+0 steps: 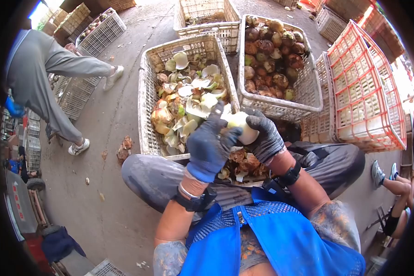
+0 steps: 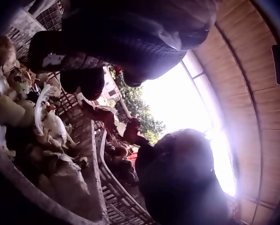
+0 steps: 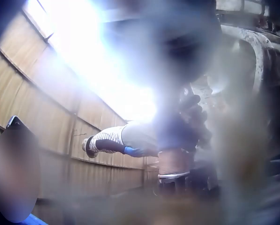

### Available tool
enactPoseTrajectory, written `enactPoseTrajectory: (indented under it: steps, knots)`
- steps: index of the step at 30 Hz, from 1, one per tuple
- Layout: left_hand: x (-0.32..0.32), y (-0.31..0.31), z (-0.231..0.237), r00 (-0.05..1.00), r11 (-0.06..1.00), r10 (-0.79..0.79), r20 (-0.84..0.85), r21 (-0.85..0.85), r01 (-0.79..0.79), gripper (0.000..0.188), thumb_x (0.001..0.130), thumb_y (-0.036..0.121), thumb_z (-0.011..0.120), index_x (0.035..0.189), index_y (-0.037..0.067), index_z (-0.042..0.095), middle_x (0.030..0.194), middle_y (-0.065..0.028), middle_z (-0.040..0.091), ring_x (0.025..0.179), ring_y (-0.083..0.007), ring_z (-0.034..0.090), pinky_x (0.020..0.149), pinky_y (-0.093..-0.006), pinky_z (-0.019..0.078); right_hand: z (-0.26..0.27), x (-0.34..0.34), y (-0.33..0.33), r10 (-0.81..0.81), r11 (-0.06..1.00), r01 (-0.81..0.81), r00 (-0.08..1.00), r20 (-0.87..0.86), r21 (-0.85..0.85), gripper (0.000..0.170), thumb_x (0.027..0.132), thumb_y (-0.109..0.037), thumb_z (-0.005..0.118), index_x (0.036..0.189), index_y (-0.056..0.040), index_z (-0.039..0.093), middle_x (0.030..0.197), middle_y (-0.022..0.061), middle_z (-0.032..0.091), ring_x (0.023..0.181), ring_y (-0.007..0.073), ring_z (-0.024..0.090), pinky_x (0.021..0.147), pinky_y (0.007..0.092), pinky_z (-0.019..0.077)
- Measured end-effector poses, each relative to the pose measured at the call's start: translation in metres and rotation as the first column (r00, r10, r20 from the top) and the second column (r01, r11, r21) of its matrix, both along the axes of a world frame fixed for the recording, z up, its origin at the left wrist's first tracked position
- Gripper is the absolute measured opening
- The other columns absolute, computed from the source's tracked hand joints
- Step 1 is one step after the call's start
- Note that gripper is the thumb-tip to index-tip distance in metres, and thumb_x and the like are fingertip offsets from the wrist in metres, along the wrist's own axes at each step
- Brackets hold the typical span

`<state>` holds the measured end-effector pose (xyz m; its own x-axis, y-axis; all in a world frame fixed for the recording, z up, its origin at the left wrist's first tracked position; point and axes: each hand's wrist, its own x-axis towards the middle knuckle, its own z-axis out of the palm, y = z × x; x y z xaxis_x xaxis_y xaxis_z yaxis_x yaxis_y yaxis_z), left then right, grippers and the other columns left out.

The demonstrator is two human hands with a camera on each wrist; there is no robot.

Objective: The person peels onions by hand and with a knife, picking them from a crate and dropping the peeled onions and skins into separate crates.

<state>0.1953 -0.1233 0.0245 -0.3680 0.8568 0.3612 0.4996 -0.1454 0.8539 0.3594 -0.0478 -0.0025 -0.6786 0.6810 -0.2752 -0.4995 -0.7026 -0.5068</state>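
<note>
Head view: two hands [image 1: 208, 148] [image 1: 266, 137], the right curled round one onion [image 1: 240, 121] (left's grip I cannot tell).

The peeled onion [image 1: 247, 130] is smooth with a soft gloss. The left glove [image 1: 206, 148] looks like knitted cloth under a darker, rubbery coating; the right glove [image 1: 267, 137] is ribbed knit, matt. The near crate [image 1: 144, 99] is dull plastic, rough with grime, and its contents show 2 finishes — papery, crinkled skins [image 1: 161, 117] and smooth, moist-looking layers [image 1: 201, 110]. Whole onions [image 1: 267, 47] have dry, papery coats, some with a sheen. The vest [image 1: 290, 230] is smooth cloth with mesh panels, its zip pull [image 1: 241, 217] shiny like metal. The trousers [image 1: 145, 175] are matt, creased cloth; the floor [image 1: 117, 115] is dull. The bracelet [image 3: 174, 176] appears to be polished metal — blur makes that uncertain.
</note>
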Motion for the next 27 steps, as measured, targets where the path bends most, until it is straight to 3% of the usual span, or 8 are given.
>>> enactPoseTrajectory:
  steps: [5, 7, 9, 15, 18, 23, 25, 27]
  knots:
    - [0.01, 0.001, -0.014, 0.955, 0.997, 0.063, -0.291, 0.051, -0.05, 0.054, 0.083, 0.018, 0.076, 0.134, 0.004, 0.066, 0.102, -0.0205, 0.075, 0.074, -0.0353, 0.073, 0.071, -0.0398, 0.0593, 0.002, 0.004, -0.013, -0.112, 0.976, 0.069, 0.971, 0.209, 0.205, 0.063, 0.08, -0.013, 0.071, 0.139, 0.0021, 0.055, 0.124, 0.0114, 0.064, 0.11, 0.0209, 0.064, 0.097, 0.0353, 0.0529]
    - [0.008, 0.004, -0.032, 0.972, 0.995, 0.087, -0.217, 0.06, -0.076, 0.045, 0.086, 0.012, 0.072, 0.13, 0.002, 0.069, 0.102, -0.0185, 0.076, 0.076, -0.0288, 0.074, 0.073, -0.0375, 0.0591, -0.001, 0.01, -0.014, -0.104, 0.952, 0.046, 0.979, 0.176, 0.304, 0.067, 0.079, -0.015, 0.074, 0.14, 0.0027, 0.054, 0.128, 0.0127, 0.063, 0.115, 0.0228, 0.063, 0.1, 0.0369, 0.0522]
    - [0.003, 0.001, -0.018, 0.922, 0.994, 0.012, 0.388, -0.103, 0.031, 0.036, 0.089, 0.006, 0.069, 0.124, -0.001, 0.071, 0.098, -0.0134, 0.077, 0.08, -0.0188, 0.073, 0.074, -0.033, 0.058, 0.005, 0.011, -0.015, -0.049, 0.953, 0.0, 0.987, 0.155, 0.304, 0.075, 0.077, -0.019, 0.079, 0.144, 0.0027, 0.051, 0.135, 0.0136, 0.06, 0.12, 0.0254, 0.061, 0.103, 0.0374, 0.0509]
    - [-0.001, -0.006, 0.014, 0.84, 0.992, 0.073, 0.538, -0.124, -0.007, 0.026, 0.089, 0.003, 0.068, 0.113, -0.002, 0.075, 0.094, -0.0107, 0.077, 0.081, -0.0158, 0.072, 0.075, -0.0303, 0.0576, 0.009, 0.015, -0.012, 0.1, 0.994, -0.103, 0.994, 0.052, 0.042, 0.08, 0.084, -0.026, 0.079, 0.149, 0.0012, 0.043, 0.142, 0.015, 0.054, 0.119, 0.027, 0.063, 0.095, 0.0424, 0.0572]
    - [0.0, -0.006, 0.01, 0.999, 1.0, 0.004, 0.034, 0.014, -0.004, 0.025, 0.085, 0.004, 0.072, 0.11, 0.001, 0.076, 0.091, -0.016, 0.077, 0.079, -0.0243, 0.075, 0.074, -0.034, 0.0586, 0.01, 0.009, -0.016, 0.162, 0.982, -0.172, 0.98, 0.117, 0.08, 0.073, 0.086, -0.026, 0.078, 0.146, -0.0001, 0.046, 0.132, 0.014, 0.06, 0.111, 0.025, 0.065, 0.089, 0.0425, 0.0595]
    - [-0.039, 0.012, 0.005, 0.994, 0.992, 0.11, 0.018, 0.057, -0.111, 0.031, 0.086, 0.009, 0.074, 0.116, 0.002, 0.074, 0.092, -0.0175, 0.077, 0.078, -0.0286, 0.076, 0.074, -0.0369, 0.0593, 0.001, 0.01, -0.023, 0.076, 0.995, -0.081, 0.995, 0.072, 0.066, 0.07, 0.084, -0.025, 0.073, 0.144, -0.0027, 0.048, 0.125, 0.014, 0.063, 0.108, 0.0288, 0.067, 0.09, 0.0468, 0.0615]
    - [-0.055, 0.021, 0.009, 0.853, 0.969, 0.217, -0.475, -0.003, -0.248, 0.043, 0.087, 0.015, 0.077, 0.127, 0.001, 0.068, 0.094, -0.0196, 0.076, 0.076, -0.0304, 0.075, 0.07, -0.0387, 0.0595, 0.011, 0.013, -0.024, 0.119, 0.992, -0.118, 0.993, -0.013, 0.041, 0.07, 0.083, -0.026, 0.073, 0.144, -0.0034, 0.048, 0.123, 0.0135, 0.063, 0.108, 0.0284, 0.066, 0.09, 0.0474, 0.0617]
    - [-0.053, 0.018, -0.008, 0.892, 0.963, 0.234, -0.386, -0.034, -0.267, 0.054, 0.087, 0.024, 0.079, 0.134, 0.002, 0.064, 0.092, -0.022, 0.074, 0.072, -0.0358, 0.072, 0.065, -0.0421, 0.0576, 0.004, 0.009, -0.019, -0.04, 0.994, 0.031, 0.995, 0.089, 0.108, 0.07, 0.083, -0.029, 0.073, 0.143, -0.0037, 0.049, 0.12, 0.0121, 0.063, 0.107, 0.0276, 0.067, 0.089, 0.0487, 0.0619]
